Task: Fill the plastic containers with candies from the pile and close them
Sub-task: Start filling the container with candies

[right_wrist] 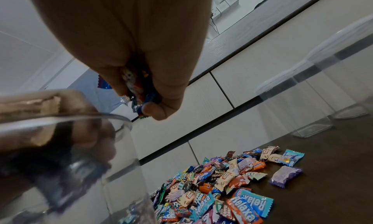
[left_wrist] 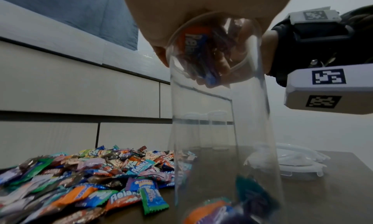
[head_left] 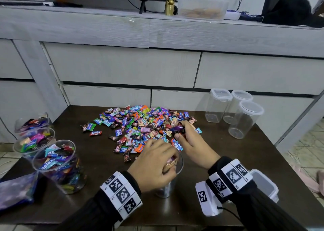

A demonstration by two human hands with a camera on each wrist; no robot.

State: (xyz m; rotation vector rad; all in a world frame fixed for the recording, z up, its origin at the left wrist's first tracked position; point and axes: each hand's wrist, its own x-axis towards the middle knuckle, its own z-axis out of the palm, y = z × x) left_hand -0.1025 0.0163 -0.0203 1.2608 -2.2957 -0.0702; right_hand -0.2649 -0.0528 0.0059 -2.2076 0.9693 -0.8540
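Observation:
A pile of wrapped candies (head_left: 140,125) lies mid-table. My left hand (head_left: 169,163) sits over the mouth of a clear round container (head_left: 166,187), fingers curled round a clump of candies (left_wrist: 199,51) inside the rim. Only a few candies (left_wrist: 228,210) lie at that container's bottom. My right hand (head_left: 178,133) is at the pile's right edge and grips a bunch of candies (right_wrist: 139,90) in its curled fingers. The same container (right_wrist: 84,147) shows at the left of the right wrist view, the pile (right_wrist: 222,187) below.
Three candy-filled containers without lids (head_left: 57,165) stand at the table's left edge, beside a plastic bag (head_left: 15,190). Three empty lidded containers (head_left: 245,120) stand back right. Loose white lids (left_wrist: 292,163) lie near the right front corner. Grey drawers (head_left: 122,65) rise behind the table.

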